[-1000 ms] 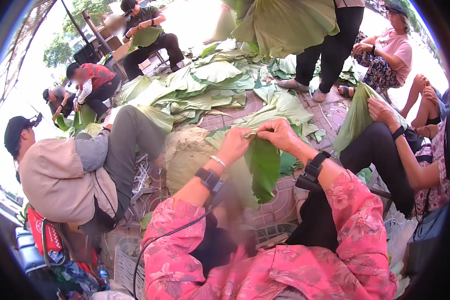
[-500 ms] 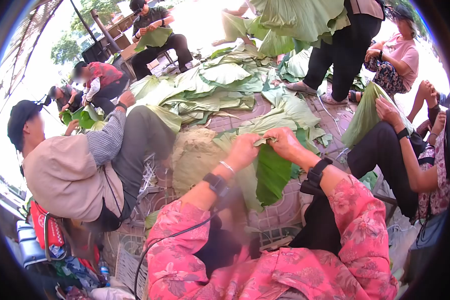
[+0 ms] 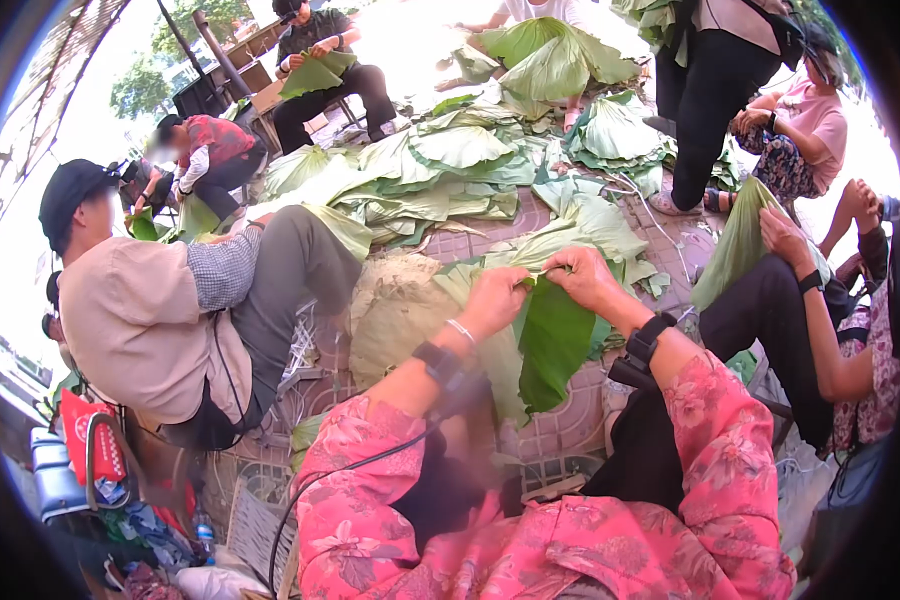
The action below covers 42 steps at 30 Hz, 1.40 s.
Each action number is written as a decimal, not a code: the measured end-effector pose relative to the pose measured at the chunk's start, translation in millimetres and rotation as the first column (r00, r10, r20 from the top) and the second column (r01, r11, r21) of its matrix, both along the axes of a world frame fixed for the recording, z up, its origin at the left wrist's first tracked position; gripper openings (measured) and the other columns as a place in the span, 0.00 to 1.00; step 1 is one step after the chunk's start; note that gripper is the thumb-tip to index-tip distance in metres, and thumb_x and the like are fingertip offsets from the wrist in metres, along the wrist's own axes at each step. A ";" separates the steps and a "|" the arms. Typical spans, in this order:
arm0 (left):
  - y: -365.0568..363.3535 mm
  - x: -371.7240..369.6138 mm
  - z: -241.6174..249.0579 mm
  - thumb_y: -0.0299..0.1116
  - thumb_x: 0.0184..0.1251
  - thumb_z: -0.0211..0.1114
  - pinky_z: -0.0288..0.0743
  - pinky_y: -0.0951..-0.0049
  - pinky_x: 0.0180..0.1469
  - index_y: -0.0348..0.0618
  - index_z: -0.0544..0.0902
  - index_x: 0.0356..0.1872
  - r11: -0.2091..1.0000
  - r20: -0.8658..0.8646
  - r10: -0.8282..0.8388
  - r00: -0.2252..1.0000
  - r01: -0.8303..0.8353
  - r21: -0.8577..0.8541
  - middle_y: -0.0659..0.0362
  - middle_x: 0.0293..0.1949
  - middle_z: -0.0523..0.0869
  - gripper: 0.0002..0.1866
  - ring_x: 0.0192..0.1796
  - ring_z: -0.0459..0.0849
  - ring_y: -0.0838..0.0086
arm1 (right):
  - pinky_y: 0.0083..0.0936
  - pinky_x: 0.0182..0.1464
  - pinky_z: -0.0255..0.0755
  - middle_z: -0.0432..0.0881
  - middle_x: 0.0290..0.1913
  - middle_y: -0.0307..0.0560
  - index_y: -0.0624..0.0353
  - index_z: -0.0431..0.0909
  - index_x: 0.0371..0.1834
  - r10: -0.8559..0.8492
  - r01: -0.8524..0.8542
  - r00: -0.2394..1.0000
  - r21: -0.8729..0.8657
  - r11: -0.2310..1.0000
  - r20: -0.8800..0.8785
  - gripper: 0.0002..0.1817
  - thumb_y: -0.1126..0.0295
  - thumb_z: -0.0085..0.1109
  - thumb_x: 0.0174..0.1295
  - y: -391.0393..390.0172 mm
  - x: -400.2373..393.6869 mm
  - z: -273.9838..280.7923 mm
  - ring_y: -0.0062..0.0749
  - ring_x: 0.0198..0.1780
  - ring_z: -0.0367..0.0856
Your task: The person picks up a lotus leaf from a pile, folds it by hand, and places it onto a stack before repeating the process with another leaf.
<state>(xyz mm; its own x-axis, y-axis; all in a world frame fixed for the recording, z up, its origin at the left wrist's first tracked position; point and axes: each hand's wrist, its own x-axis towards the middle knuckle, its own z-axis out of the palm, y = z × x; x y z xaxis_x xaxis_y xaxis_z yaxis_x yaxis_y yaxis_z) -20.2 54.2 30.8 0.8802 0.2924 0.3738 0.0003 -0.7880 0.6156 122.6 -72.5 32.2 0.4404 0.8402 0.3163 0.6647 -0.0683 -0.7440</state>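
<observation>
In front of me hangs a green lotus leaf (image 3: pixel 553 350), folded, its darker face turned to the right and a paler part drooping on the left. My left hand (image 3: pixel 500 298) pinches its top edge, fingertips pressed together. Close beside it, my right hand (image 3: pixel 582 277) pinches the same edge, thumb and fingers closed. The fingertips almost meet; exactly what they grip at the edge is too small to make out. Beneath and beyond my hands, paler lotus leaves (image 3: pixel 585 228) lie spread on the paving.
A large heap of lotus leaves (image 3: pixel 440 150) covers the ground ahead. A person in a beige vest (image 3: pixel 160 320) sits at my left; another at my right holds a leaf (image 3: pixel 738 250). A person in black trousers (image 3: pixel 715 110) stands ahead. A red bag (image 3: pixel 90 440) is at lower left.
My right hand has shifted slightly right and up, and the dark part of the leaf shows wider. The standing person has moved right with leaves. The person at my left has lowered an arm.
</observation>
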 end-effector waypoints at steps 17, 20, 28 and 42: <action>-4.1 9.5 -5.4 0.26 0.47 0.57 0.73 0.63 0.42 0.35 0.78 0.35 0.921 -0.128 0.254 0.959 -0.280 -0.270 0.43 0.33 0.81 0.12 0.38 0.80 0.52 | 0.33 0.37 0.73 0.81 0.29 0.55 0.61 0.81 0.36 0.058 -0.060 0.992 -0.016 0.998 -0.112 0.11 0.72 0.56 0.48 5.3 -22.6 2.5 0.45 0.32 0.81; -6.9 5.3 3.3 0.27 0.47 0.60 0.73 0.60 0.41 0.37 0.79 0.34 0.968 -0.095 0.236 0.967 -0.243 -0.067 0.44 0.31 0.81 0.11 0.37 0.80 0.51 | 0.35 0.38 0.73 0.81 0.30 0.55 0.58 0.81 0.36 0.028 -0.034 0.999 -0.128 0.991 -0.042 0.12 0.70 0.57 0.47 5.4 -17.0 0.1 0.47 0.34 0.81; -1.4 10.8 3.9 0.31 0.48 0.62 0.75 0.58 0.38 0.45 0.83 0.30 0.938 -0.187 0.334 0.924 -0.308 0.157 0.48 0.30 0.83 0.07 0.35 0.82 0.52 | 0.41 0.40 0.73 0.81 0.30 0.56 0.56 0.81 0.32 -0.057 0.070 0.985 -0.074 0.995 0.165 0.10 0.68 0.56 0.47 10.4 -22.2 -9.0 0.51 0.37 0.80; -7.0 16.3 6.0 0.32 0.50 0.62 0.74 0.57 0.37 0.44 0.80 0.26 0.910 -0.197 0.313 0.929 -0.234 0.342 0.50 0.27 0.82 0.05 0.35 0.81 0.53 | 0.44 0.36 0.73 0.80 0.29 0.57 0.53 0.82 0.26 -0.067 0.098 0.978 -0.149 0.984 0.199 0.06 0.69 0.54 0.48 20.2 -19.5 -11.7 0.54 0.35 0.79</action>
